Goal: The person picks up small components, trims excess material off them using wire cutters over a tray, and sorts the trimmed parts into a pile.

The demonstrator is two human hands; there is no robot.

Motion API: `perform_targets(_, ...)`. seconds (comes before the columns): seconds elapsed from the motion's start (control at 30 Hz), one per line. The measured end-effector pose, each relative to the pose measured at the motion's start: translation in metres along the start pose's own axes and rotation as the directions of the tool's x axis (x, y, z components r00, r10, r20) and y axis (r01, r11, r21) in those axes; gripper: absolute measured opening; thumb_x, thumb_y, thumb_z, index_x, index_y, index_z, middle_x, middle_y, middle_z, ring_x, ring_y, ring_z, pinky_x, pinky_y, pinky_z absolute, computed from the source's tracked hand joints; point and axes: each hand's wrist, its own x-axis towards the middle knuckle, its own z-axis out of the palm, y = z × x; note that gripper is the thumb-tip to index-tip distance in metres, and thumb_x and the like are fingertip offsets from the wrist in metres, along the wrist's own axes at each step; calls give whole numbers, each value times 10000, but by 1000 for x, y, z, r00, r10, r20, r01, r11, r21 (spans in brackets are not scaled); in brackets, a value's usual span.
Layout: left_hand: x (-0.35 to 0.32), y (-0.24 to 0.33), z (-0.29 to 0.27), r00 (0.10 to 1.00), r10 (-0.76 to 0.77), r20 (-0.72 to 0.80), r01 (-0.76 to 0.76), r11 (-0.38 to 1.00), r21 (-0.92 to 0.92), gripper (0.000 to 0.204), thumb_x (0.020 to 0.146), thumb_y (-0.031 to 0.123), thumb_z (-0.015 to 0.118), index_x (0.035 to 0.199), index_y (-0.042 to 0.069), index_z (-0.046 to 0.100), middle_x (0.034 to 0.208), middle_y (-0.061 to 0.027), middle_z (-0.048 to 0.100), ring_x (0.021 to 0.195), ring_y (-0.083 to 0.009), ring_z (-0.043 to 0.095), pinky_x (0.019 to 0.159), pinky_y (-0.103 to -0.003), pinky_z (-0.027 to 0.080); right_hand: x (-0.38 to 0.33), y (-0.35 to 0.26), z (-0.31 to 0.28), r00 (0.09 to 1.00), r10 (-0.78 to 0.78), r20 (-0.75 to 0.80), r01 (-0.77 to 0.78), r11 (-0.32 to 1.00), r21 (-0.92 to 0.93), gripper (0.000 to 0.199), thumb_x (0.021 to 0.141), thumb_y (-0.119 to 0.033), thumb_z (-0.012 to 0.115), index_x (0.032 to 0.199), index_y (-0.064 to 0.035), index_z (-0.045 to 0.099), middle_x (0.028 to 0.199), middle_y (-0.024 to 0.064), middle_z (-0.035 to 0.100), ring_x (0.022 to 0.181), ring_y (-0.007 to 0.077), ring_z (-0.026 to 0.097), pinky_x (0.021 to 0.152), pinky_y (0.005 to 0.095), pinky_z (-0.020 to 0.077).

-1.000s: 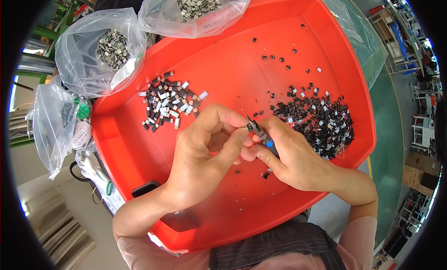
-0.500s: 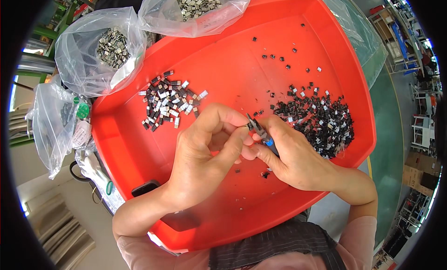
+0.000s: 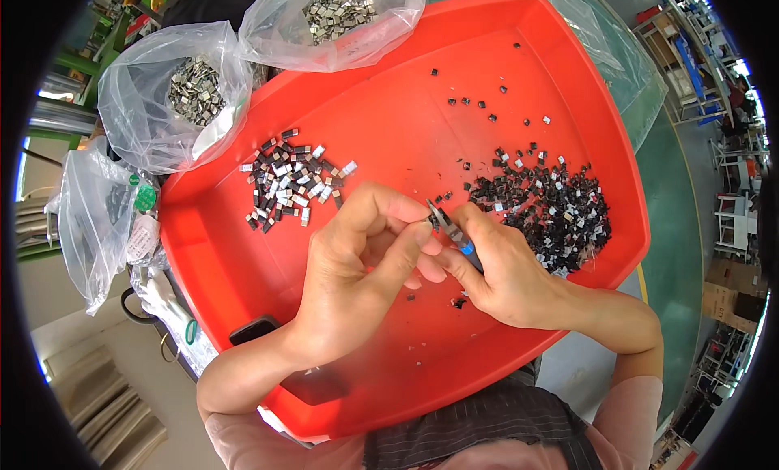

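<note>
Over the middle of the red tray (image 3: 381, 389), my right hand (image 3: 515, 279) grips small nippers (image 3: 451, 233) with metal jaws and a blue-and-dark handle. The jaws meet a tiny dark piece (image 3: 433, 223) pinched between my left thumb and fingers. My left hand (image 3: 349, 279) is closed on that piece, and its exact kind is too small to make out. Left of my hands lies a pile of small black-and-silver connectors (image 3: 292, 178). On the right spreads a heap of tiny black and white bits (image 3: 560, 210), partly behind my right hand.
Clear plastic bags holding small metal parts (image 3: 195, 91) and more metal parts (image 3: 339, 17) stand beyond the tray's far left rim. A dark phone-like object (image 3: 253, 330) rests at the tray's near left. Another plastic bag (image 3: 97, 218) sits left of the tray.
The tray and its contents have shifted slightly left in the view. Both hands keep nearly the same pose, with the nippers still at the small piece.
</note>
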Motion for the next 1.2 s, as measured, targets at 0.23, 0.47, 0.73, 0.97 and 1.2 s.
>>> perform_targets(0.23,0,0,-4,1000,12,29,-11,998,-58,86,956,29,503,1042,29,497,851,-60,636,739,-118,658,592,-215,513,1,6,8,995,-79,-57,82,996,47,242,906,-172,594,953,26,464,672,167,575,586,348,612,507,418,439)
perform_targets(0.47,6,0,-17,1000,-3,4,3,989,-150,72,971,64,487,1027,28,516,874,-99,649,746,-169,674,592,-251,516,9,5,-5,985,155,70,-167,808,565,233,950,-200,557,1034,1,474,644,61,502,543,140,499,514,287,409)
perform_targets(0.73,7,0,-7,995,-84,50,91,981,-170,193,1003,214,436,1025,26,470,897,-115,618,646,-155,606,492,-239,455,1,9,-3,992,-114,-51,121,977,173,203,924,-171,576,994,-2,486,726,145,586,624,300,607,545,381,438)
perform_targets(0.97,6,3,-7,978,-186,92,205,932,-298,111,983,142,484,1005,33,482,835,-95,629,594,-124,573,451,-225,439,0,10,4,990,-134,-52,142,967,212,221,905,-160,602,961,10,473,671,170,546,592,355,586,515,417,418)
perform_targets(1.2,2,2,2,995,-99,-16,91,959,-268,41,978,100,465,978,59,468,805,-79,595,520,-91,479,403,-207,389,-1,6,5,995,-96,1,87,901,425,203,927,-127,580,1070,-14,491,641,95,524,519,197,521,489,331,384)
